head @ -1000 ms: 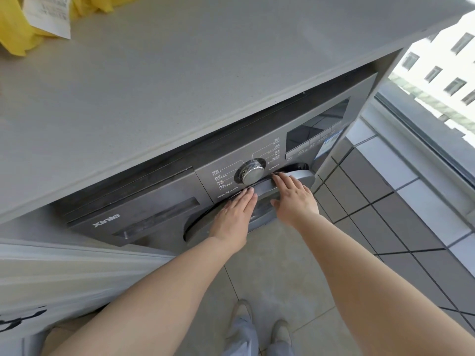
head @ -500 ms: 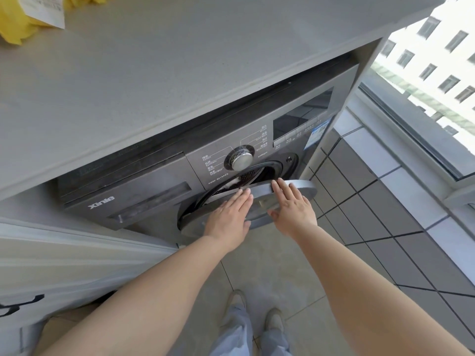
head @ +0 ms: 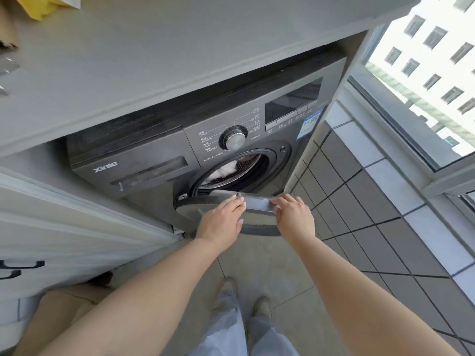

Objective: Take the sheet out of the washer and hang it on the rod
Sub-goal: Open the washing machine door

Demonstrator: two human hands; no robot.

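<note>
Down at the washer door (head: 226, 204), both hands meet the round grey panel, which stands swung well out from the machine. The left hand (head: 223, 222) lies flat on the door's outer face, fingers straight and close together, tips near its upper edge. The right hand (head: 295, 217) curls its fingers over the door's rim at the handle side, thumb underneath, so it grips the edge rather than merely resting there.

Behind the door the drum opening (head: 236, 170) is exposed, ringed by a dark rubber seal. Inside the perforated steel drum lies pale bunched cloth, the sheet (head: 228, 168), pushed toward the left and rear of the drum; only part of it shows past the door's edge.

Above the opening sits the silver program dial (head: 235, 141), with the display panel (head: 293, 104) to its right and the detergent drawer (head: 151, 172) to its left. The dark grey washer (head: 133, 150) is tucked beneath a light countertop (head: 180, 55), on whose far left corner a yellow cloth (head: 38, 7) rests. A white cabinet (head: 64, 222) stands left of the machine, and a window (head: 424, 73) fills the right side above grey wall tiles (head: 372, 201).
</note>
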